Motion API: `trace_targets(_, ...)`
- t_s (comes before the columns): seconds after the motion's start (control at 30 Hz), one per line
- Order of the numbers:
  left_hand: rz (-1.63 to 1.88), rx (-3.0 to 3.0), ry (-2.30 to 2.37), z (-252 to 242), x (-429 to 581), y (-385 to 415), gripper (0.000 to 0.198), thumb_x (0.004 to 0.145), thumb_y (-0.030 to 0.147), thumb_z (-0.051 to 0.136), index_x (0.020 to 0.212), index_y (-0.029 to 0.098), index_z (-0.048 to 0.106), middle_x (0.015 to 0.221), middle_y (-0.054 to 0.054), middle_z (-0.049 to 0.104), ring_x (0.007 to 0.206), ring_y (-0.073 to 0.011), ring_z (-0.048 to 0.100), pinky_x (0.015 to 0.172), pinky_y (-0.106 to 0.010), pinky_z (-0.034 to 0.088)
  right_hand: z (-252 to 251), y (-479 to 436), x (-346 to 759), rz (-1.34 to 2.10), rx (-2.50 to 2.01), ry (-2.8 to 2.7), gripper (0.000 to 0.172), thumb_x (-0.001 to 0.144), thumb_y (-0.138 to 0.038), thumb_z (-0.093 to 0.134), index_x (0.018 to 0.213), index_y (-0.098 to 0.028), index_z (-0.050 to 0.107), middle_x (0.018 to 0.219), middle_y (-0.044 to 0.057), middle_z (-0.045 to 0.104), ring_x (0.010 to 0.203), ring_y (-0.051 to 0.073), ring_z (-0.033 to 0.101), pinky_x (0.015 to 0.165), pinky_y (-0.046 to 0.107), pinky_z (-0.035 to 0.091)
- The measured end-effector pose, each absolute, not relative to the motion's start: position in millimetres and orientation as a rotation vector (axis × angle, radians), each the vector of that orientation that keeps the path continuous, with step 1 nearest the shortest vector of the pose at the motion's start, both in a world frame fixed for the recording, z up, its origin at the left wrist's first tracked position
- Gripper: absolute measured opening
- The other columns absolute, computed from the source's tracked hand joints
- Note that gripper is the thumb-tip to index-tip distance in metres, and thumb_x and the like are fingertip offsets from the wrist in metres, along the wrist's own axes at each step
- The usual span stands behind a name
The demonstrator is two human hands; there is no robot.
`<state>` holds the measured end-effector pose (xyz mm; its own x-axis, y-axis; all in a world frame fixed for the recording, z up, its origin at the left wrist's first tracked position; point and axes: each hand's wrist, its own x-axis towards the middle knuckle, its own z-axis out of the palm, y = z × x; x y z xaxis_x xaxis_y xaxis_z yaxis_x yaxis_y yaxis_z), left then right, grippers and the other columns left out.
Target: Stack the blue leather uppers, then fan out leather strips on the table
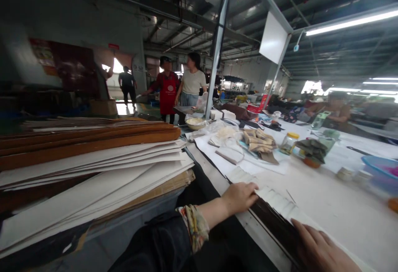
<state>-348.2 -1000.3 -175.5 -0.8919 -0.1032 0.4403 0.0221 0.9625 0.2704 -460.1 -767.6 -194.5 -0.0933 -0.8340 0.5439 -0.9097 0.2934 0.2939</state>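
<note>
A long strip (276,199), white on top with a dark side, lies along the near edge of the white worktable (336,197). My left hand (239,197) is closed at the strip's far part, with its fingers curled over the edge. Nearer to me, my right hand (323,247) lies on the strip with its fingers stretched out; its wrist is cut off by the frame. A thin, needle-like piece (291,196) rests on the table beyond the strip.
Left of me are stacked white sheets (93,189) and brown sheets (93,139) on a grey support. On the table are a yellow-lidded jar (289,142), beige gloves (258,139), a dark cloth (312,149) and a blue basin (381,170). A metal post (217,56) rises behind. Several people stand farther off.
</note>
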Motion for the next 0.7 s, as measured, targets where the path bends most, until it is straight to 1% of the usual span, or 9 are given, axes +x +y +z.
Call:
trace_targets(0.1,-0.511,-0.027,-2.55,-187,-339,-997,0.02,0.086,0.026,0.044,0.101,0.016,0.053,0.1,-0.006,0.061,0.097,-0.0163,0.056,0.088,-0.03,0.044,-170,-770,-436,-0.019,1.486,-2.046,0.036,0.076,-0.002,0.041,0.11,-0.01,0.049,0.095,0.011,0.062,0.08,0.021,0.06,0.067,0.033,0.053)
trace_targets(0.17,-0.578,-0.007,-2.458,-196,-337,-995,0.023,0.086,0.024,0.044,0.107,0.017,0.051,0.104,-0.005,0.06,0.1,-0.0161,0.054,0.093,-0.032,0.041,-160,-772,-427,-0.1,1.464,-2.116,0.036,0.076,-0.002,0.044,0.111,-0.007,0.051,0.096,0.011,0.062,0.082,0.022,0.059,0.068,0.034,0.052)
trace_targets(0.27,-0.668,0.059,-2.367,-205,-339,-992,0.037,0.085,0.021,0.044,0.121,0.018,0.04,0.108,-0.005,0.058,0.103,-0.0157,0.052,0.093,-0.033,0.041,-154,-775,-422,-0.161,1.455,-2.17,0.038,0.075,-0.002,0.048,0.113,-0.008,0.051,0.097,0.01,0.062,0.083,0.022,0.058,0.068,0.033,0.052)
trace_targets(0.33,-0.711,0.07,-2.355,-207,-341,-992,0.041,0.084,0.02,0.045,0.124,0.019,0.036,0.108,-0.005,0.058,0.103,-0.0154,0.052,0.093,-0.033,0.042,-152,-776,-422,-0.18,1.455,-2.178,0.038,0.075,-0.002,0.049,0.113,-0.008,0.052,0.096,0.01,0.062,0.083,0.021,0.058,0.067,0.033,0.052)
trace_targets(0.43,-0.777,0.085,-2.34,-205,-344,-995,0.042,0.083,0.017,0.044,0.124,0.02,0.037,0.103,-0.004,0.059,0.099,-0.0154,0.054,0.091,-0.034,0.043,-151,-779,-423,-0.177,1.473,-2.165,0.038,0.074,-0.003,0.053,0.112,-0.009,0.053,0.094,0.009,0.062,0.082,0.021,0.058,0.065,0.032,0.052)
trace_targets(0.5,-0.837,0.084,-2.316,-203,-347,-998,0.044,0.082,0.011,0.041,0.125,0.02,0.037,0.1,-0.003,0.06,0.096,-0.0144,0.054,0.089,-0.032,0.043,-151,-781,-424,-0.158,1.491,-2.139,0.039,0.072,-0.003,0.056,0.11,-0.009,0.054,0.092,0.009,0.062,0.08,0.021,0.058,0.063,0.031,0.053)
trace_targets(0.6,-0.833,0.068,-2.283,-200,-351,-1005,0.051,0.078,0.006,0.042,0.127,0.018,0.036,0.112,-0.006,0.054,0.103,-0.015,0.05,0.093,-0.032,0.041,-150,-783,-425,-0.131,1.51,-2.101,0.04,0.07,-0.003,0.059,0.109,-0.009,0.054,0.09,0.008,0.062,0.078,0.02,0.058,0.062,0.03,0.053)
trace_targets(0.67,-0.778,0.122,-2.296,-199,-351,-1009,0.051,0.076,0.01,0.047,0.126,0.016,0.038,0.118,-0.008,0.051,0.109,-0.0181,0.045,0.097,-0.036,0.037,-149,-783,-424,-0.125,1.52,-2.093,0.042,0.069,-0.002,0.06,0.109,-0.008,0.055,0.09,0.008,0.063,0.078,0.02,0.058,0.062,0.03,0.053)
trace_targets(0.7,-0.76,0.166,-2.315,-199,-351,-1010,0.049,0.076,0.013,0.049,0.124,0.016,0.041,0.117,-0.008,0.052,0.11,-0.0195,0.044,0.097,-0.037,0.037,-148,-784,-424,-0.127,1.522,-2.095,0.041,0.069,-0.003,0.061,0.109,-0.008,0.055,0.09,0.008,0.063,0.078,0.02,0.058,0.062,0.03,0.053)
